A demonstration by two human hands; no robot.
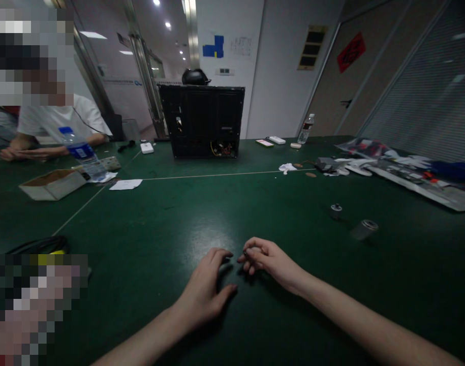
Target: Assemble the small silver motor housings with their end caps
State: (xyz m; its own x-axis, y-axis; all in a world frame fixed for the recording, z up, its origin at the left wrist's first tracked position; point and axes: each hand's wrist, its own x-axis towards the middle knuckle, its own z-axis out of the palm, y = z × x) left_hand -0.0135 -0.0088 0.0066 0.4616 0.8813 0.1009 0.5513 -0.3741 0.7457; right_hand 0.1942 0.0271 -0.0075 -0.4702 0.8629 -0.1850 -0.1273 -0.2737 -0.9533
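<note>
Both of my hands rest on the dark green table top (171, 223), near its front middle. My left hand (205, 290) lies palm down with the fingers curled and the thumb out to the side, holding nothing that I can see. My right hand (266, 262) sits just to its right, fingers bent and pressed together in a pinch, fingertips almost touching the left hand's. Whatever the pinch holds, if anything, is too small to make out.
A black computer case (202, 121) stands at the far middle. Two small metal cylinders (364, 229) lie to the right, papers and packaging (407, 170) beyond. At far left sit a person in white, a water bottle (82, 152) and an open cardboard box (53, 184).
</note>
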